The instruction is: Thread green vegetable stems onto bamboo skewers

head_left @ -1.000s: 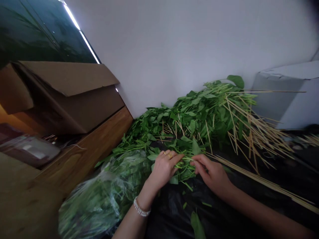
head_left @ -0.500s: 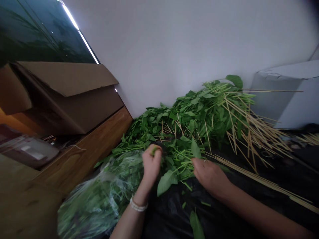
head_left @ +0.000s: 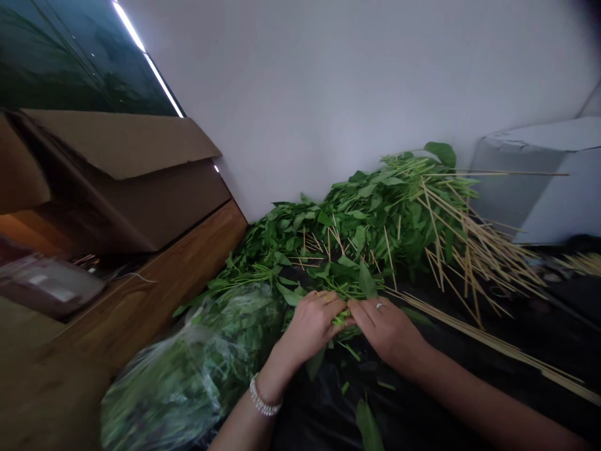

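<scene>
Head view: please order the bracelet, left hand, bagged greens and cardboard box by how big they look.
Largest to smallest:
1. Cardboard box and bagged greens: too alike to rank
2. Left hand
3. Bracelet

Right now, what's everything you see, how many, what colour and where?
stems: many, green, middle
leaf pile: one, green, behind the stems
plastic bag of greens: one, clear, lower left
sticks: many, tan, mostly right
fallen leaf: one, green, bottom middle
sheet: one, black, below
wall: one, pale, behind
cardboard box: one, brown, left
wooden ledge: one, brown, left
package: one, clear, left edge
panel: one, dark, top left
light strip: one, white, top left
pale box: one, whitish, right
bracelet: at least one, white, lower middle
rings: at least two, gold and silvery, middle
left hand: one, gripping stems
right hand: one, touching stems
</scene>
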A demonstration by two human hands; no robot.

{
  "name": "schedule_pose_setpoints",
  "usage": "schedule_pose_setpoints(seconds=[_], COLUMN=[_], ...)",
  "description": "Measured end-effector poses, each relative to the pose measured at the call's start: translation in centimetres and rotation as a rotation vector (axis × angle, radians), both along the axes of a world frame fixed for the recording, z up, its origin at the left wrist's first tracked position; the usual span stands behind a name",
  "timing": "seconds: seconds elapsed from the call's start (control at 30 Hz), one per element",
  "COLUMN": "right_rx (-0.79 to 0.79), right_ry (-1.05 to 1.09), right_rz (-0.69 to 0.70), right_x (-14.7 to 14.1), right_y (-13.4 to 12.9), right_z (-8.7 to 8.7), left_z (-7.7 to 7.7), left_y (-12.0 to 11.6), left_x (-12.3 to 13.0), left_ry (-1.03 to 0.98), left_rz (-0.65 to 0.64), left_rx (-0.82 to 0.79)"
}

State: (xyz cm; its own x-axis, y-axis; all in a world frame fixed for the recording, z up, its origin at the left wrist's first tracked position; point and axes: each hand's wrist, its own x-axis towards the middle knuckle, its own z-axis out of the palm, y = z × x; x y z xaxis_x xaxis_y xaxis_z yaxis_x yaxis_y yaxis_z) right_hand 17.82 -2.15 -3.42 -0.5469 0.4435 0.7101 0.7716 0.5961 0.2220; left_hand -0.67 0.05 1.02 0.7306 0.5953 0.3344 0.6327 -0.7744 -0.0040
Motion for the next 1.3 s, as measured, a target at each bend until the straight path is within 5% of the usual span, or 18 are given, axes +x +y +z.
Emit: schedule_pose_setpoints(seconds=[0.23,0.4,0.5,0.57,0.7,0.77,0.9,1.0,1.17,1.3], right_rx=[-0.155,-0.748,-1.113,-1.144,-1.229,-1.163,-0.782,-0.578,-0.373,-0.314], right_ry=[0.013,0.531,0.957,1.11,0.707,0.575,0.554,0.396,0.151,0.234], right_rz=[-0.058,0.091,0.201,0.253,0.483,0.55,0.237,0.177,0.113,0.133], right_x=[-0.5,0.0,0.5,0.6,0.5,0.7,1.8,1.9,0.6,0.4], right_y=[-0.4,-0.1,0.4,0.2,-1.1,-1.2,0.6,1.7,1.5,1.1], right_z=[0.3,0.7,1.2,1.8,2.9,2.8,0.6,-1.2,-1.6,-0.8], left_z=[0.3,0.2,0.1,0.3,0.8,1.0,0.8,0.7,0.3,-0.4], left_y=[-0.2,-0.5,-0.1,0.4,1.7,2.1,2.2,1.9,1.3,0.4], left_x=[0.1,0.1,-0.5,-1.3,-3.5,-4.3,-4.8,-4.6,-3.4,-1.7], left_ry=[0.144,0.075,-0.118,-0.345,-0.783,-0.945,-1.095,-0.989,-0.703,-0.476], left_rz=[-0.015,-0.064,-0.047,0.066,0.302,0.368,0.471,0.483,0.268,0.043], left_rx=[0.032,-0.035,-0.021,0.03,0.179,0.215,0.218,0.223,0.08,-0.069])
